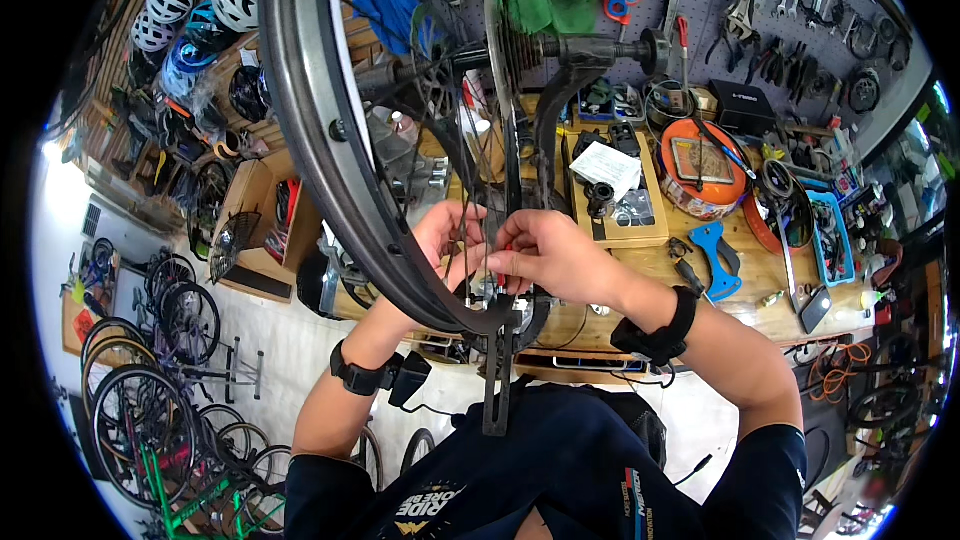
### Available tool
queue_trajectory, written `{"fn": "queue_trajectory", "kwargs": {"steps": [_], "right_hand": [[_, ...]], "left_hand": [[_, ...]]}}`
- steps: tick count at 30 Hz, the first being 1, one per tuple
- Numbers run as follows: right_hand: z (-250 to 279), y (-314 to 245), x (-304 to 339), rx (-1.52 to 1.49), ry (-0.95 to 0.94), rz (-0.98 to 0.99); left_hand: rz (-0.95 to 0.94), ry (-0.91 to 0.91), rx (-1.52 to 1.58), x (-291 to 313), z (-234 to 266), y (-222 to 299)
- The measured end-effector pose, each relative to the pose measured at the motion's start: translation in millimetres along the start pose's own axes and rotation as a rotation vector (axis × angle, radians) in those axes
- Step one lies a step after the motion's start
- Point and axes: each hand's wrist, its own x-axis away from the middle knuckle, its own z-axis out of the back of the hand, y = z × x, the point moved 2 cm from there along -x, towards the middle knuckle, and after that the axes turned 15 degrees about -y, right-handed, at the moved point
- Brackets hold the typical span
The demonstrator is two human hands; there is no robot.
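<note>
— Where is the wheel [345,180]?
— It is carried upright in a dark stand [545,135] at the table [765,250].
— And the hands?
— They are brought close together at the spokes by the lower rim. By the right hand [550,252] a small red piece [503,258] is pinched between thumb and forefinger. The fingers of the left hand [448,240] are curled at the spokes; whether anything is gripped there cannot be told, as they are partly covered.
— What is held in the containers?
— In the shallow cardboard tray [630,238], a white paper [608,172], dark round parts [600,198] and a clear packet [634,208] are laid. In the round orange tin [675,146], a flat rectangular item [703,161] is set.
— And farther out?
— Red and black items [287,202] are gathered in the cardboard box [275,265] at left. The blue basket [822,197] at right is filled with small things, perhaps parts, seen too poorly to be named.
</note>
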Motion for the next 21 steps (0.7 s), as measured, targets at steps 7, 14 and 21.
{"fn": "queue_trajectory", "kwargs": {"steps": [7, 14, 21], "right_hand": [[-16, -3, 3, 0.184, 0.253, 0.004], [-11, 3, -3, 0.143, 0.224, 0.037], [-8, -2, -10, 0.036, -0.021, -0.059]], "left_hand": [[0.06, -0.003, 0.064, -3, 3, -3], [0.015, 0.008, 0.034, -6, 5, -6], [0.038, 0.059, 0.124, -9, 5, -2]]}}
